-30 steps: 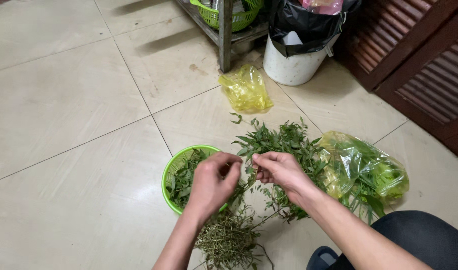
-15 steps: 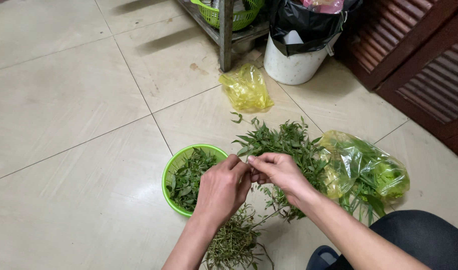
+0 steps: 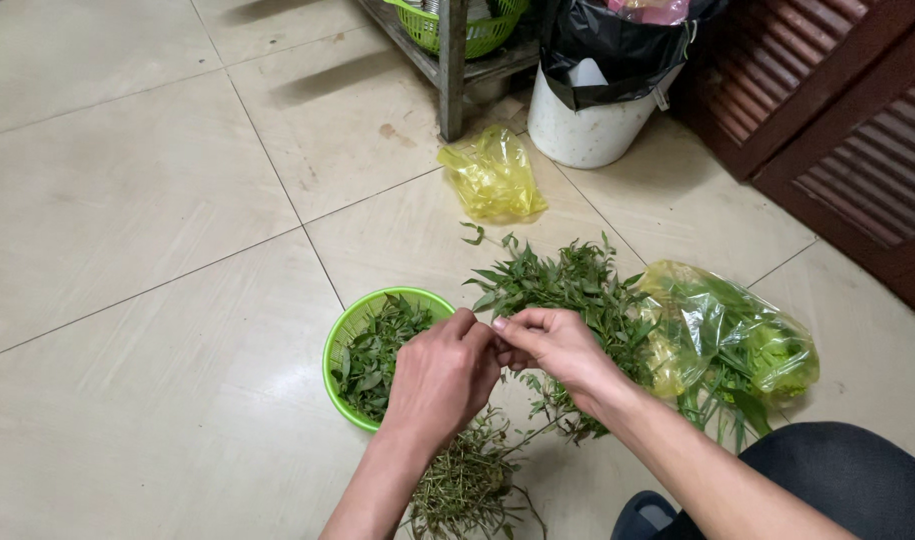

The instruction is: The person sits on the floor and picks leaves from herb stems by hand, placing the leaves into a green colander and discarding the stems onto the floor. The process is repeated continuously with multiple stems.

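Head view: the left hand is drawing in against the right hand at frame centre, both grips pinching together on one herb sprig, where a second earlier they were working slightly apart. Picked leaves are lying in the green basket at lower left; stripped stems are piling below.

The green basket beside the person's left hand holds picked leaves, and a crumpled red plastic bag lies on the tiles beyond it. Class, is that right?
Not quite. The green basket by the left hand does hold leaves, but the head view shows the crumpled plastic bag on the tiles is yellow, not red.
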